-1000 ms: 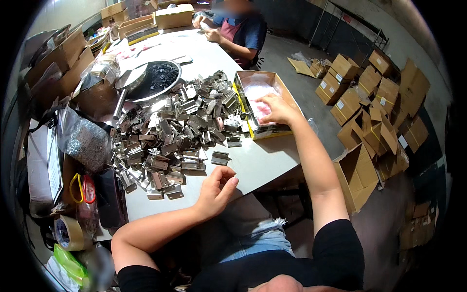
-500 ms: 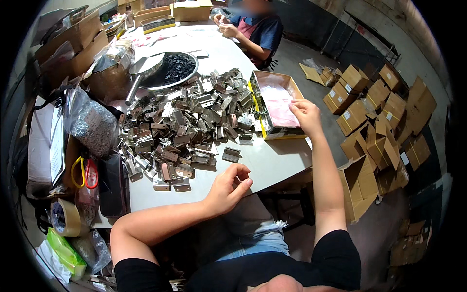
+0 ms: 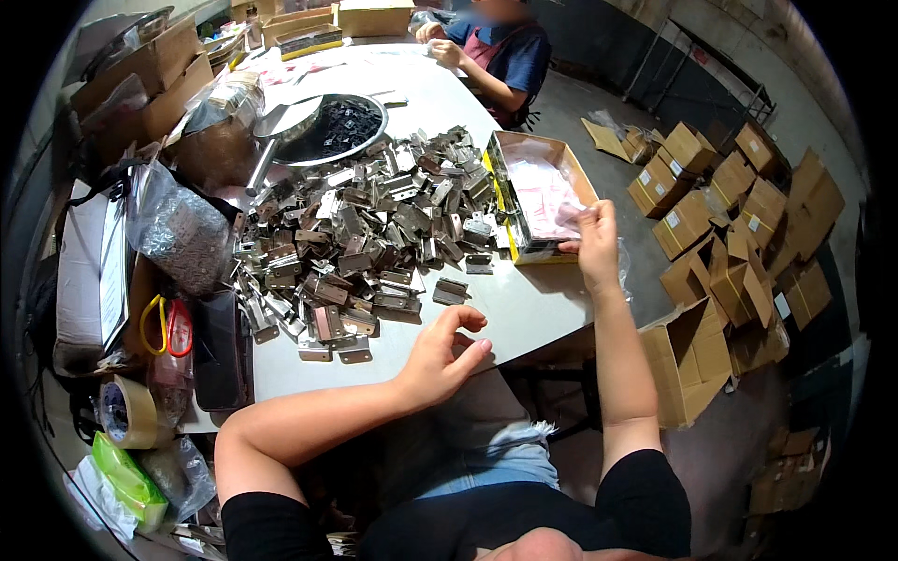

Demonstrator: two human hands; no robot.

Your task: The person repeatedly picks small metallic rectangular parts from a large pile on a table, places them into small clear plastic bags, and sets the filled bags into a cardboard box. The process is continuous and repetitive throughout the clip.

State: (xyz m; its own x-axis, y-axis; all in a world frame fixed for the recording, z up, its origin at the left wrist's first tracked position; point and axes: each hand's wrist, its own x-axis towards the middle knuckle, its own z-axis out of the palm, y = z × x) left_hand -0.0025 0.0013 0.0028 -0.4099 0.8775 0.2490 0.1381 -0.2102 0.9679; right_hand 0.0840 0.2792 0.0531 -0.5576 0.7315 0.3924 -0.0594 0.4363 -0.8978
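My right hand (image 3: 593, 245) is closed on a clear plastic bag (image 3: 572, 215) at the right wall of an open carton (image 3: 505, 211). Pink and white packets (image 3: 540, 191) lie inside that carton, and more clear film shows beside my wrist. Over the front edge of the table (image 3: 533, 327), my left hand (image 3: 447, 353) rests with curled fingers and the thumb apart, holding nothing. Ahead of it sits a pair of metal hinge-like brackets (image 3: 451, 291). Behind them spreads a large heap of similar brackets (image 3: 360, 234).
A steel bowl (image 3: 376, 140) of black parts, with a metal scoop (image 3: 271, 150), stands behind the heap. Scissors (image 3: 178, 327), a tape roll (image 3: 131, 411) and a bag of small parts (image 3: 187, 234) crowd the left. A co-worker (image 3: 510, 61) sits opposite. Cardboard boxes (image 3: 687, 234) cover the right-hand floor.
My right hand has turned and lowered slightly at the carton's edge, and a clear plastic bag now shows in its fingers. The left hand keeps nearly the same pose. The view has shifted slightly.
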